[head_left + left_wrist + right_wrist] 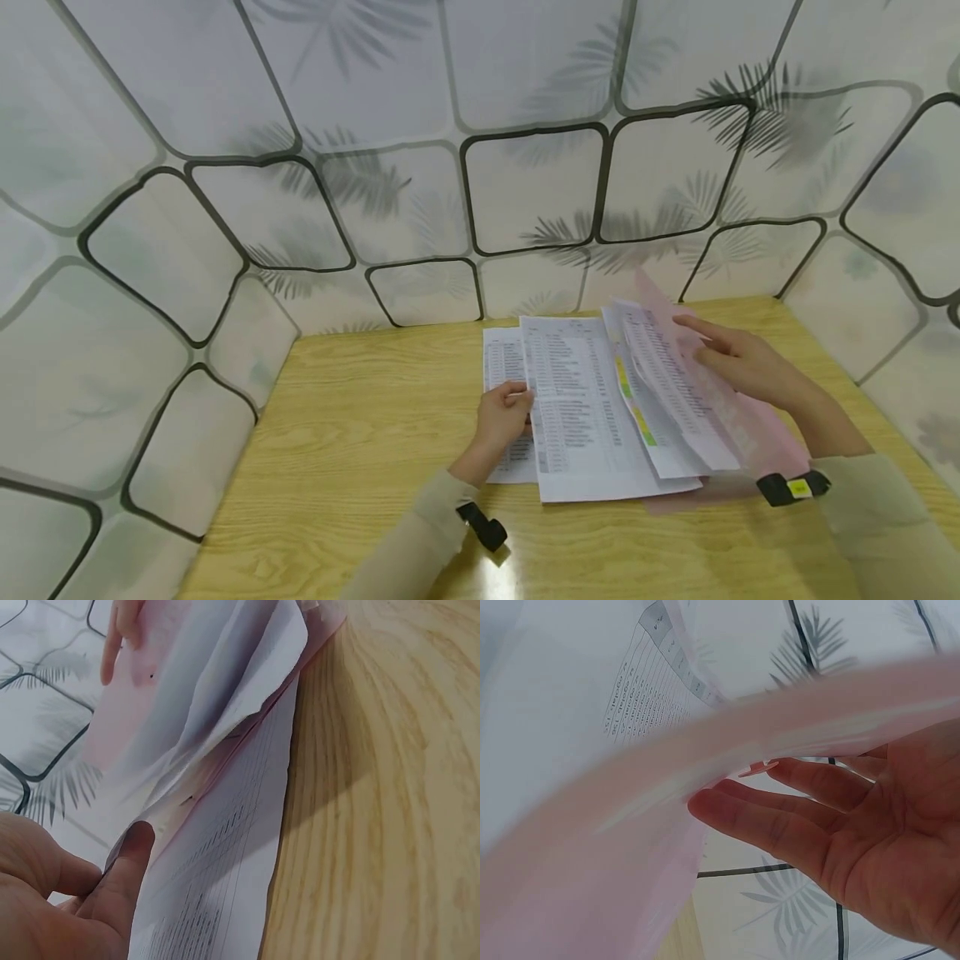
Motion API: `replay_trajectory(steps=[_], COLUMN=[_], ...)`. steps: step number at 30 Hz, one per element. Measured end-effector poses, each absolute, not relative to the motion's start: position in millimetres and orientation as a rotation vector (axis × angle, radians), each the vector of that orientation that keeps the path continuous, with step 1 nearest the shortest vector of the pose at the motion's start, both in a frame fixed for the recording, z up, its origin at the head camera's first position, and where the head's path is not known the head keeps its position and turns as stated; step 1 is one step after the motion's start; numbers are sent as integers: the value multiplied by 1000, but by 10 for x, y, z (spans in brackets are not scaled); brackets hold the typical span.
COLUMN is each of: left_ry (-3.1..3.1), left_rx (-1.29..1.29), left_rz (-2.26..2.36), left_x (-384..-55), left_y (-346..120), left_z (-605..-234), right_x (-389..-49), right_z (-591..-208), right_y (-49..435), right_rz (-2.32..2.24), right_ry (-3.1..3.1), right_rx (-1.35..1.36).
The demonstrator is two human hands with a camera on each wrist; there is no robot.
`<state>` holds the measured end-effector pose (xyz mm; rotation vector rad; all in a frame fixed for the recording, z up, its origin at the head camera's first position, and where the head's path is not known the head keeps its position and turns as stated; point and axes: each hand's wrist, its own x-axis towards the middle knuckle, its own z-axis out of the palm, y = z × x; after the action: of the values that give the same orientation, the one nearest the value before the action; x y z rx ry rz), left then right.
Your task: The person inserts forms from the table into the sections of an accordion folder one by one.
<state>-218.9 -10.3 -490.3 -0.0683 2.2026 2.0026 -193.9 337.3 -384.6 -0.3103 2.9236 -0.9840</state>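
Note:
My left hand (pixel 504 417) pinches the left edge of a printed sheet (pixel 566 417). In the left wrist view, the paper (pixel 169 791) runs between the thumb and a finger. Another printed sheet (pixel 501 354) lies partly beneath it on the table. To the right, more printed sheets (pixel 667 383) fan upward, one with yellow and green strips (pixel 633 400) on it. A translucent pink folder (pixel 765 425) holds the fanned pages. My right hand (pixel 750 362) touches its raised cover with nearly straight fingers; a small pink fastener (pixel 757 769) shows beside them.
The pages and folder lie on a light wood-grain table (pixel 360 425). Pale curtain-like walls (pixel 532 192) with dark outlines and leaf prints enclose its back and sides. A black band (pixel 793 487) circles the right sleeve, and another black strap (pixel 482 525) the left.

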Motion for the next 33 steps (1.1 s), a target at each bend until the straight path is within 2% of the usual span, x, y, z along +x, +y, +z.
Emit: replay_trajectory(steps=[33], left_ry=[2069], left_rx=[-71], left_rz=[1991], left_x=[-2165], left_y=[180], left_z=[-4925], right_x=[-1942], right_z=[-3812], right_y=[3348], right_rz=[-966], right_ry=[2902], right_rx=[-278])
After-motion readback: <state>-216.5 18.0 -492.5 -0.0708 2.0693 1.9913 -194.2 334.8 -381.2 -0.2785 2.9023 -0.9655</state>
